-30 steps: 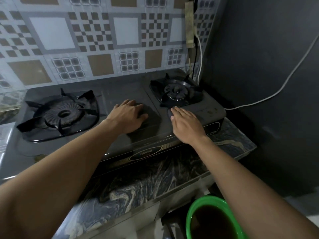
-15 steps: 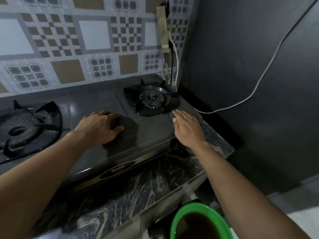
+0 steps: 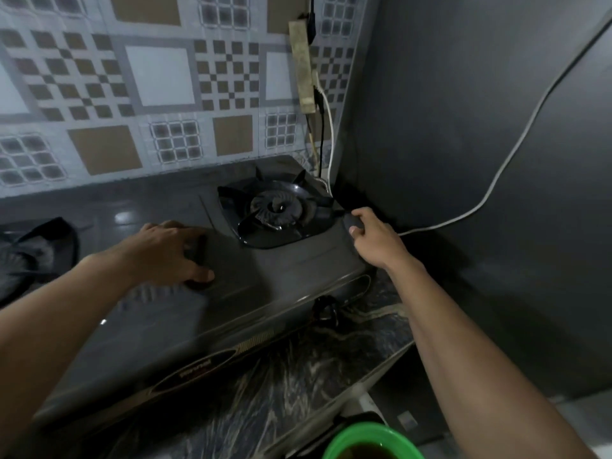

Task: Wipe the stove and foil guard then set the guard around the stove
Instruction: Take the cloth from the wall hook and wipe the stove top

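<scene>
The black two-burner gas stove [image 3: 265, 286] sits on a marbled counter [image 3: 298, 376]. My left hand [image 3: 165, 253] lies palm down on the stove top between the burners, fingers spread and slightly bent. A dark patch shows under its fingertips; I cannot tell whether it is shadow. My right hand [image 3: 377, 240] is at the stove's right edge, just beside the right burner [image 3: 278, 210], and pinches a small grey wiping cloth [image 3: 351, 221] against the surface. The left burner [image 3: 29, 256] is cut off by the frame's left side. No foil guard is in view.
A dark grey wall [image 3: 463, 127] stands close to the stove's right side, with a white cable [image 3: 496, 180] running across it. A power strip [image 3: 302, 67] hangs on the tiled back wall. A green bucket [image 3: 371, 438] of dark liquid stands below the counter's front edge.
My right hand slid with the cloth from the stove's front middle to its right edge beside the right burner. The view swung right. My left hand stayed on the stove's middle.
</scene>
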Demonstrator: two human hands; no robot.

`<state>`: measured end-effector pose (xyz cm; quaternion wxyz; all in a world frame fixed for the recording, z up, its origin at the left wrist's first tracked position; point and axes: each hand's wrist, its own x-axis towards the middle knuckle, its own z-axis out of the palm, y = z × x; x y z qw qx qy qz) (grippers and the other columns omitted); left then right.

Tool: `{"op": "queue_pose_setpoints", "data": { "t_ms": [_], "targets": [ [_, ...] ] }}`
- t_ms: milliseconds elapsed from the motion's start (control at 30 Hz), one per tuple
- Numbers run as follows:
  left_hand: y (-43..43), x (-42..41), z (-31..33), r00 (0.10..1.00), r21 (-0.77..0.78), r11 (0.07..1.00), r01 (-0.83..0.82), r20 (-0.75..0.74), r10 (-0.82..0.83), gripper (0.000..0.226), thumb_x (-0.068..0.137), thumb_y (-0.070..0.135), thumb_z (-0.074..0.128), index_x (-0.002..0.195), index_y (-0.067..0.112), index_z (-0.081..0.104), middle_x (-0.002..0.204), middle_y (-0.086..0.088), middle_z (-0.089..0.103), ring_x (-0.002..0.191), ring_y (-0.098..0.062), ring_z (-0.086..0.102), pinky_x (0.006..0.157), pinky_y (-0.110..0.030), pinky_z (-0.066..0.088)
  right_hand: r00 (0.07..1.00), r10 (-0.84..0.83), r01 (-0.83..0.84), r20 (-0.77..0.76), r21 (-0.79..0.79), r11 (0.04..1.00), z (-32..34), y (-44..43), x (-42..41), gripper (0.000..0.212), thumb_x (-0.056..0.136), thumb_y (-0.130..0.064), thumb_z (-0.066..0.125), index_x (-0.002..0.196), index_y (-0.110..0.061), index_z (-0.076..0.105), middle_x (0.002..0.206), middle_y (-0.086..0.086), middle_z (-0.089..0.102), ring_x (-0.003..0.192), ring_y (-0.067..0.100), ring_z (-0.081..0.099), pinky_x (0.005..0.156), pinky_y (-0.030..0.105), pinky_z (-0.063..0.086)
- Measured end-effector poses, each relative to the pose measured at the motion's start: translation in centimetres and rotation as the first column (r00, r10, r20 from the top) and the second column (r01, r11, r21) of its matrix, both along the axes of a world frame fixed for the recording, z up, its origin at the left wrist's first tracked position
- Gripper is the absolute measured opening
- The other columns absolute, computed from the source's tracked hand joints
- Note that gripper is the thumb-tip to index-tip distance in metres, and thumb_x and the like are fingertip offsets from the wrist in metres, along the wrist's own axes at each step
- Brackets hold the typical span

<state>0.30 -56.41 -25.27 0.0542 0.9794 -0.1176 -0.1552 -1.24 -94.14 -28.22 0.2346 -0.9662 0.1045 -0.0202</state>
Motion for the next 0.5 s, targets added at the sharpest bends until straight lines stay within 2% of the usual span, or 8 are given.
{"op": "queue_pose_setpoints", "data": {
  "t_ms": [67,200,333,400,467,500],
  "targets": [
    [-0.1,1.1,0.5,1.0,-0.001,1.0,-0.023,-0.005,0.023,0.109,0.051,0.088,0.056,0.148,0.042,0.035,0.137,0.0,0.05,0.123,-0.027,0.052,0.103,-0.039,0.043,1.0,0.013,-0.012,-0.011,0.047,0.999,0.2,-0.6,1.3,0.037,0.1,-0.031,0.044,0.136,-0.027,0.043,0.136,0.008,0.057,0.122,0.033,0.053,0.094,0.041,0.045],
    [-0.1,2.4,0.9,0.998,0.03,0.998,-0.053,-0.015,0.053,0.099,0.066,0.072,0.071,0.151,0.038,0.032,0.142,-0.003,0.046,0.127,-0.027,0.05,0.105,-0.034,0.041,0.998,0.068,-0.067,0.002,0.173,0.983,0.2,-1.1,4.4,0.039,0.101,-0.031,0.047,0.14,-0.028,0.051,0.142,0.001,0.054,0.13,0.024,0.05,0.104,0.036,0.042],
    [0.0,2.3,0.9,0.999,0.035,0.999,-0.038,-0.021,0.039,0.099,0.067,0.074,0.068,0.151,0.039,0.03,0.15,0.002,0.041,0.13,-0.022,0.049,0.104,-0.029,0.04,0.989,0.142,-0.122,-0.037,0.327,0.937,0.6,-1.1,8.6,0.037,0.102,-0.024,0.047,0.138,-0.026,0.056,0.143,-0.001,0.053,0.132,0.018,0.047,0.109,0.03,0.036],
    [0.2,2.0,1.2,0.999,0.047,0.999,-0.017,-0.033,0.019,0.107,0.059,0.085,0.06,0.15,0.038,0.031,0.154,0.006,0.036,0.133,-0.018,0.046,0.107,-0.026,0.035,0.984,0.164,-0.126,-0.075,0.364,0.923,0.8,-0.9,11.2,0.036,0.103,-0.021,0.047,0.137,-0.027,0.056,0.145,-0.001,0.051,0.134,0.019,0.045,0.109,0.029,0.035],
    [0.6,2.4,1.4,0.999,0.043,0.999,-0.007,-0.036,0.009,0.131,0.033,0.104,0.039,0.148,0.042,0.034,0.155,0.011,0.034,0.136,-0.015,0.042,0.109,-0.025,0.03,0.974,0.183,-0.117,-0.134,0.393,0.912,0.9,-0.8,13.7,0.038,0.103,-0.017,0.045,0.136,-0.031,0.056,0.15,-0.001,0.045,0.137,0.022,0.041,0.112,0.033,0.033],
    [0.9,2.7,1.3,1.0,0.054,0.999,0.003,-0.022,-0.002,0.136,0.025,0.107,0.029,0.146,0.046,0.035,0.154,0.012,0.035,0.137,-0.016,0.042,0.111,-0.026,0.031,0.968,0.195,-0.117,-0.161,0.397,0.91,1.0,-0.7,14.9,0.039,0.103,-0.015,0.044,0.136,-0.032,0.055,0.152,-0.001,0.042,0.139,0.023,0.039,0.114,0.036,0.031]
  ]
}}
